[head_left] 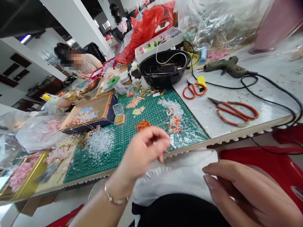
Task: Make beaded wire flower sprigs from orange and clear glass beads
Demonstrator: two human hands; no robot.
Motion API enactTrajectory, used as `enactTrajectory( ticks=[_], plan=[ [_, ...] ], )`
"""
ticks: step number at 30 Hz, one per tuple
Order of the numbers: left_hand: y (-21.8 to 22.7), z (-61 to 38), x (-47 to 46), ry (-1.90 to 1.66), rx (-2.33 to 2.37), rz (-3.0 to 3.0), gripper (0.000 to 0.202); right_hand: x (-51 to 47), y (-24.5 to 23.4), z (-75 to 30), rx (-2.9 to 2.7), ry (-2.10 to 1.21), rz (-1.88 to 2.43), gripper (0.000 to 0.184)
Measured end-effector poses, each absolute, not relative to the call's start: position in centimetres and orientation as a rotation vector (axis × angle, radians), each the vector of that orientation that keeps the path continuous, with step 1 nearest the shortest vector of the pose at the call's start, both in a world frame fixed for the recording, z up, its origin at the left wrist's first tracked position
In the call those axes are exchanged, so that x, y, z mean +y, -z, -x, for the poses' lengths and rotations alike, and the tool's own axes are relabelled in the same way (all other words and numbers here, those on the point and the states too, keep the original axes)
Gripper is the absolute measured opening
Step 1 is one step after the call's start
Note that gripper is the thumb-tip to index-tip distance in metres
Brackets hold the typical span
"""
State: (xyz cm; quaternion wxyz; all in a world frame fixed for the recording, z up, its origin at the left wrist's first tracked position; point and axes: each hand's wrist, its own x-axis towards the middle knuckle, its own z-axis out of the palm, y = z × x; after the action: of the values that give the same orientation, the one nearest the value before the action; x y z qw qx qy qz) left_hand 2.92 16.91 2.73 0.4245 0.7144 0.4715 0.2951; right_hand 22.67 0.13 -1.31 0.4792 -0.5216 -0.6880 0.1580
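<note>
The left hand (144, 151) hangs at 12 o'clock just above the near edge of a green cutting mat (123, 140), with a thin bracelet (115, 197) at the wrist. Its fingers (158, 134) are curled in toward the thumb, but blur hides whether they pinch anything small. The right hand (236, 189) lies at 4 o'clock beside a white cloth (175, 176) over the lap, its fingers (210, 178) loose and slightly bent, apparently holding nothing.

Nearest the left hand, a heap of clear beads (100, 142) lies at 11 o'clock and a small pile of orange beads (143, 125) at 12 o'clock. The separate piles seem meant to keep the colours from mixing while leaving each within easy reach. A small clear box of gold beads (119, 118) sits beside a wooden tray (99, 104) at the mat's far left.

At 2 o'clock, two pairs of orange-handled scissors (236, 112) and a glue gun (224, 66) rest on the white bench (196, 118), probably kept off the mat to leave it free for the beads. A black bowl (163, 67) stands beyond the mat, and a co-worker (82, 61) sits farther along at 11 o'clock.
</note>
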Motion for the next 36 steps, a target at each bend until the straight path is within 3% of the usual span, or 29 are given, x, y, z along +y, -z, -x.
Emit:
enactTrajectory(
  ticks=[4,8,36],
  plan=[
    [-2.3,-2.5,7.4,-0.611,0.943,-1.15,0.019,-0.8,0.8,-22.4,-1.751,-0.346,1.227,0.014],
    [-1.2,-2.4,3.9,-0.679,0.923,-0.923,0.022,-2.0,0.7,-21.6,-1.801,-0.312,1.167,0.016],
    [-2.5,-1.1,2.2,-0.653,0.872,-1.023,0.023,-3.4,0.3,-20.5,-1.831,-0.202,1.172,0.013]
  ],
)
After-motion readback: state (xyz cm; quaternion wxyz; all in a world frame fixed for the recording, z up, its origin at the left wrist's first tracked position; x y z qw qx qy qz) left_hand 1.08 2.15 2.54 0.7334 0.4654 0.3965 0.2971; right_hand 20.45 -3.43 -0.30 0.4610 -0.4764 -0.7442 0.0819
